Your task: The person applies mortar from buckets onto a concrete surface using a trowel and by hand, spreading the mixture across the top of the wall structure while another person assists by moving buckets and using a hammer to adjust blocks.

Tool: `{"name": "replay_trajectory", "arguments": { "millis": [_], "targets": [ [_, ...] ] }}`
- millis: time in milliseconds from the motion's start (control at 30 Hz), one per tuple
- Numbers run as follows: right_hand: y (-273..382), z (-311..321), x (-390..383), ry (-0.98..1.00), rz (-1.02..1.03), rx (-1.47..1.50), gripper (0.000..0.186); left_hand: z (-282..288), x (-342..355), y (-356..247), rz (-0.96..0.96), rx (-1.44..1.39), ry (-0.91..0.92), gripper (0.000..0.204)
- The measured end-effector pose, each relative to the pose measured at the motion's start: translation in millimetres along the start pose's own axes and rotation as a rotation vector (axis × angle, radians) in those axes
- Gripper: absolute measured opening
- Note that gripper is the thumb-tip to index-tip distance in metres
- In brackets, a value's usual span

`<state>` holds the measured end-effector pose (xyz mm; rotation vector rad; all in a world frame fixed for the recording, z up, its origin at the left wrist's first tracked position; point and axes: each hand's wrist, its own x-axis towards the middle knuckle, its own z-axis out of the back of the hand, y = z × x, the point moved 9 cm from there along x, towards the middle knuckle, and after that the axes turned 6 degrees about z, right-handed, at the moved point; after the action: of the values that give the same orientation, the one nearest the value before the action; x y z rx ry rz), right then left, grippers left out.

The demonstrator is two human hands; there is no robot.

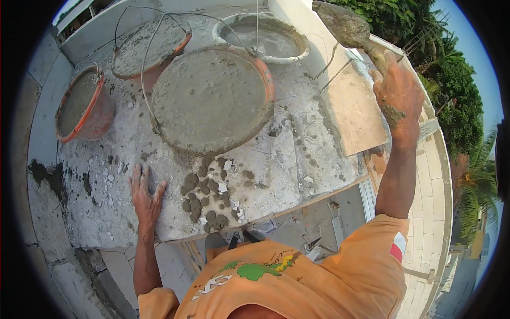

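My right hand point(398, 98), smeared with grey mortar, is raised at the upper right, closed round the handle of a mortar-crusted trowel point(342, 26). My left hand point(146, 194) lies on the dusty concrete slab point(276, 186) with its fingers apart, below a large orange bucket full of grey mortar point(210, 98). A second orange bucket of mortar point(151, 42) stands behind it, a smaller one point(85, 109) at the left. A white-rimmed tub point(260, 40) with grey, wet-looking contents sits at the back.
Mortar lumps point(210, 218) lie near the slab's front edge, above a lower floor with debris point(324, 234). A pale board point(353, 117) lies at the right, with bent metal rods near it. Low walls point(114, 21) border the back and sides; trees point(451, 80) stand beyond.
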<state>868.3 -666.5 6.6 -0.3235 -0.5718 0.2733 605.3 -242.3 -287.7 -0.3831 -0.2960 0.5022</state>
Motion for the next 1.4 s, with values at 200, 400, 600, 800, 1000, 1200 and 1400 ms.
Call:
{"name": "replay_trajectory", "arguments": {
  "millis": [200,400,600,800,1000,1200,1400],
  "targets": [
    [-13.3,-43.7,-112.8,0.354,-0.142,0.114,0.053,-1.9,-0.7,-0.4,-0.004,-0.007,-0.023,0.064],
    [-14.1,-135.1,-168.3,0.481,-0.209,0.34,0.045,-1.8,2.3,-3.0,-0.007,0.009,-0.039,0.064],
    [13.9,-201.4,-188.1,0.473,-0.22,0.462,0.049,3.4,0.2,8.9,0.013,0.029,-0.085,0.067],
    [18.1,-190.0,-188.5,0.482,-0.203,0.346,0.068,6.0,0.7,10.8,0.025,0.006,-0.045,0.072],
    [25.9,-151.6,-157.6,0.131,-0.016,0.189,0.058,3.9,-5.4,18.2,0.04,-0.015,-0.021,0.076],
    [90.2,-35.1,-78.1,-0.019,0.157,0.688,0.035,7.7,-3.1,29.7,0.058,-0.155,-0.022,0.075],
    [140.8,56.6,-23.2,-0.273,0.383,0.833,0.029,42.8,33.6,106.5,0.135,0.248,-0.094,0.071]
  ]
}}
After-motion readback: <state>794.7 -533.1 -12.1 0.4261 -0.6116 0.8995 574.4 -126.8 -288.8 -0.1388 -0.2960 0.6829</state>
